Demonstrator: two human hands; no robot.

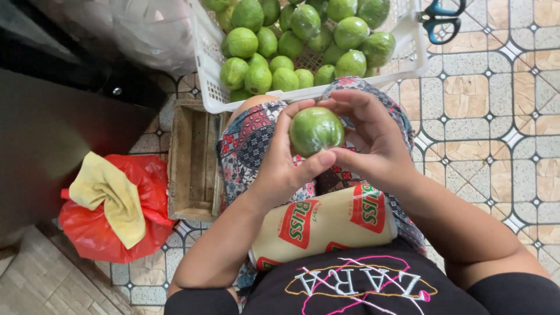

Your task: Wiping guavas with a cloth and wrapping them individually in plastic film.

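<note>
Fruit: the green guava (315, 130) sits between your two hands, above your lap.
Left hand (284, 164): cups it from below, thumb across.
Right hand (373, 146): fingers curled on its far side.
Crate (211, 70): just beyond.

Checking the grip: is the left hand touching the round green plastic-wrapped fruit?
Touching. The head view shows the left hand with its thumb and fingers pressed on the round green fruit.

Tiled floor (490, 116): white basket (408, 58), wooden crate (181, 169), red bag (93, 233).
</note>
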